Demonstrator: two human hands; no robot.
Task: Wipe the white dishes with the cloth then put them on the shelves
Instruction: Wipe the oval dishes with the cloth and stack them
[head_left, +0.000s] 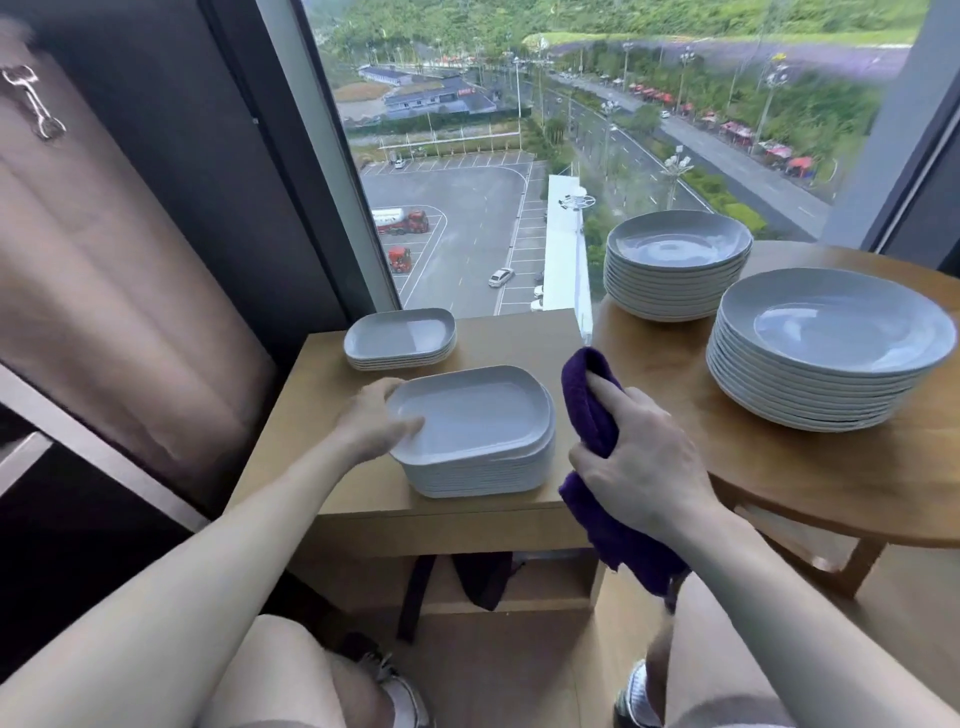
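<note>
On the square worktop under the window, the left hand takes the top dish of the tall stack of rectangular dishes by its left rim. Its thumb lies over the lip into the well and its fingers curl round the far corner, though blur hides the fingertips. That dish sits skewed and slightly tilted on those beneath it, so I judge it is being lifted off for wiping. The right hand hovers just beside the stack's right edge. Its grip is closed round a bunched purple cloth, with the index finger lying along the fold and a tail of fabric hanging below the wrist.

To do this well, raise the dish clear before sliding it, so the one below is not dragged along. Hold it by the rim only, and keep the thumb out of the well once wiping starts. Bring the cloth flat to the surface and sweep the well, then the lip and underside. A shorter pile lies behind, and two stacks of round dishes stand on the round worktop. No shelf is plainly identifiable.
</note>
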